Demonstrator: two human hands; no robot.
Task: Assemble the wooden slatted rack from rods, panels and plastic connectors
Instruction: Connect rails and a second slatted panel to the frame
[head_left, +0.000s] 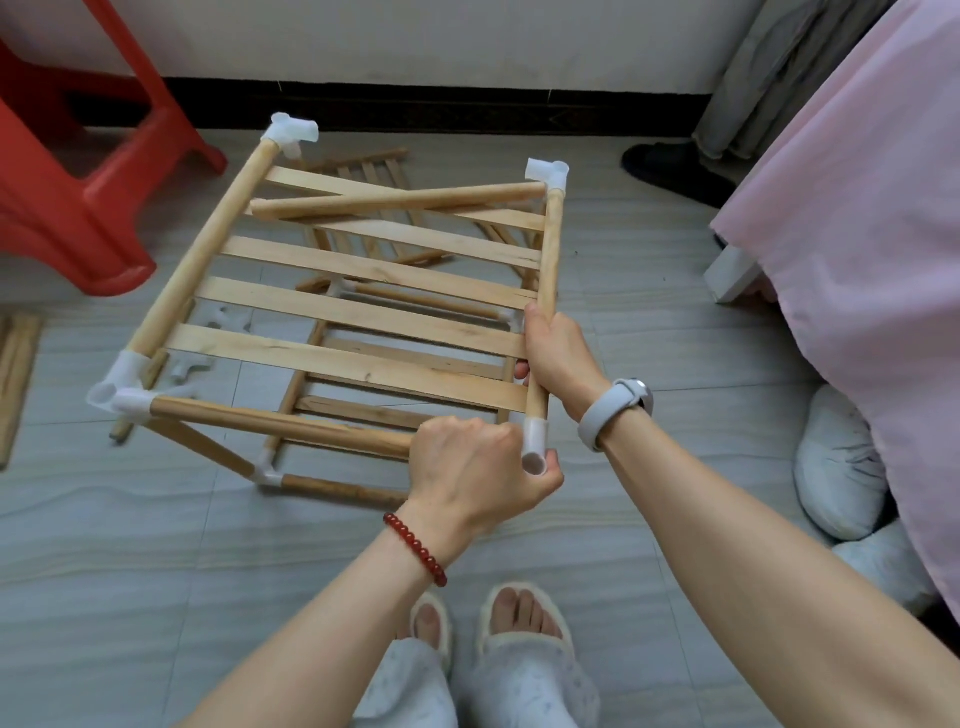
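1. Head view looks down on a person holding a partly built wooden rack above a grey tiled floor (130, 519).
2. Her left hand (475, 467) is curled round the near front rod (280, 423) at its right end, thumb beside the white plastic connector (535, 452) at the near right corner.
3. Her right hand (558, 358), just beyond the left, grips the right side rod (549, 249) of the slatted panel (363, 317), fingers wrapped round it where the near slats meet it.
4. The panel is tilted, stretching up and away from both hands, with white connectors at its other three corners: far left (291, 132), far right (548, 174) and near left (119, 389).
5. A loose-ended rod (400, 200) juts leftward from the far right connector, lying across the far slats.
6. Below the hands a lower frame level (332, 488) shows through the slats; more slatted parts (374, 171) lie on the floor beyond.
7. Left of the hands stands a red plastic stool (67, 208); to the right hangs a pink bedcover (857, 234).
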